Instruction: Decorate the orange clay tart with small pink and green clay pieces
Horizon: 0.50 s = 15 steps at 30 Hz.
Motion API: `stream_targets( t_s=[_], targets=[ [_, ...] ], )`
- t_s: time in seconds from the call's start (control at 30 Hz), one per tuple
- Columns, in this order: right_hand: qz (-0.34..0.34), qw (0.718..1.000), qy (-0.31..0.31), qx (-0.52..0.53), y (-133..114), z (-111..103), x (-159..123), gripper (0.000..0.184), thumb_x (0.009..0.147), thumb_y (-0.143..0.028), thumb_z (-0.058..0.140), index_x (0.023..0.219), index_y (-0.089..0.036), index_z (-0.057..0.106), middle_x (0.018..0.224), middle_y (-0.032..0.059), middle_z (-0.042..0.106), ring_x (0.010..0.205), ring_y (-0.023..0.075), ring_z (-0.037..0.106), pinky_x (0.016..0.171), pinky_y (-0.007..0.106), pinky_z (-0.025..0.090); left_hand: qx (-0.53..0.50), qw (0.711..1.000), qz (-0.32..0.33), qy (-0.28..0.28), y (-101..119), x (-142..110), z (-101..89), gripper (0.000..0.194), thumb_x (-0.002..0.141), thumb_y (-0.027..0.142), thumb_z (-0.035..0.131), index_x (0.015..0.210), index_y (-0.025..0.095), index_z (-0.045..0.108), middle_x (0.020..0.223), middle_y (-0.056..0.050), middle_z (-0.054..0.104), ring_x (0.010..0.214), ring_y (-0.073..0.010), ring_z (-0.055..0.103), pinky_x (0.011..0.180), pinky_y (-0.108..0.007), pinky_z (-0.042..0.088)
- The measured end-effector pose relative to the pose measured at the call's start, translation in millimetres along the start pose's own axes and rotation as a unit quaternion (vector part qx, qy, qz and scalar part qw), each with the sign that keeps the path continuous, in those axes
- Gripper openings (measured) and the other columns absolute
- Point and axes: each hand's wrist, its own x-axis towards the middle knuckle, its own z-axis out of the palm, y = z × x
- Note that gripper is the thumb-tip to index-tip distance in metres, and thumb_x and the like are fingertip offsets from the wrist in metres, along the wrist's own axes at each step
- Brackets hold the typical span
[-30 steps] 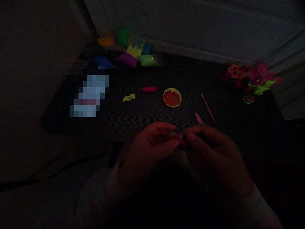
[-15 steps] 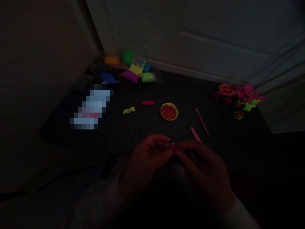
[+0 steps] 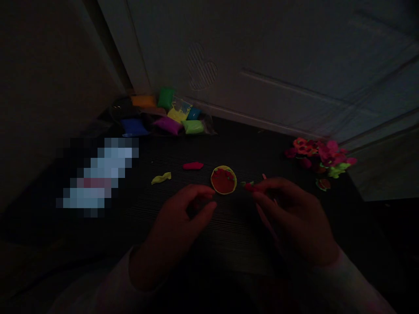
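Between the thumb and fingers of my right hand (image 3: 290, 213) is a small red clay piece with green tips (image 3: 249, 186), held just right of a round clay dish (image 3: 223, 192). That dish has a yellow rim, a red-brown inside and small red and green pieces along its far edge. My left hand (image 3: 183, 222) is in front of the dish on the left, thumb and fingers apart, with nothing between them. Under my right hand lie a pink clay knife (image 3: 264, 218) and a thin pink stick tool (image 3: 264, 176), both partly hidden.
A yellow clay strip (image 3: 161, 178) and a pink-red clay roll (image 3: 193, 165) lie left of the dish. Several coloured clay packets (image 3: 167, 125) line the back left. Clay flowers (image 3: 322, 152) sit at the right. A blurred-out bright panel (image 3: 101, 174) lies left on the dark table (image 3: 216, 244).
My hands have parted. The left has let go of the red clay piece, and the right has carried it forward beside the dish. The camera view has tilted up.
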Motion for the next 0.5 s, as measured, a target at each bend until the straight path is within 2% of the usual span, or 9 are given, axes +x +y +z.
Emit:
stream_targets(
  t_s=[0.13, 0.27, 0.37, 0.5],
  targets=[
    [0.033, 0.997, -0.054, 0.049, 16, 7, 33, 0.013, 0.071, -0.032, 0.061, 0.079, -0.022, 0.061, 0.076, -0.0017, 0.063, 0.071, 0.0122, 0.056, 0.064, 0.025, 0.043, 0.086, 0.996, 0.015, 0.034, -4, 17, -2.5, 0.020, 0.075, 0.033, 0.054, 0.092, 0.023, 0.060, 0.087, 0.000, 0.064, 0.074, -0.0156, 0.057, 0.066, -0.027, 0.044],
    [0.021, 0.993, -0.104, 0.048, 24, 17, 49, 0.012, 0.072, -0.030, 0.060, 0.079, -0.020, 0.062, 0.077, -0.0007, 0.062, 0.072, 0.0118, 0.056, 0.065, 0.024, 0.042, 0.122, 0.992, 0.011, 0.030, -11, 22, -0.8, 0.019, 0.076, 0.035, 0.052, 0.090, 0.024, 0.059, 0.087, 0.000, 0.063, 0.073, -0.0155, 0.057, 0.065, -0.027, 0.044],
    [-0.001, 0.993, -0.115, 0.039, 28, 21, 54, 0.010, 0.073, -0.029, 0.060, 0.079, -0.021, 0.062, 0.081, -0.0002, 0.061, 0.076, 0.0126, 0.055, 0.067, 0.025, 0.042, 0.138, 0.990, 0.015, 0.020, -14, 22, 0.0, 0.017, 0.076, 0.034, 0.052, 0.089, 0.025, 0.059, 0.089, 0.000, 0.063, 0.077, -0.0162, 0.057, 0.067, -0.027, 0.044],
    [0.005, 0.994, -0.103, 0.029, 32, 25, 60, 0.010, 0.074, -0.029, 0.059, 0.081, -0.022, 0.061, 0.084, 0.0006, 0.059, 0.079, 0.0135, 0.054, 0.068, 0.027, 0.042, 0.149, 0.988, 0.024, 0.018, -14, 21, 0.1, 0.016, 0.075, 0.032, 0.053, 0.089, 0.026, 0.059, 0.090, 0.000, 0.063, 0.079, -0.0174, 0.057, 0.070, -0.029, 0.045]
  ],
)
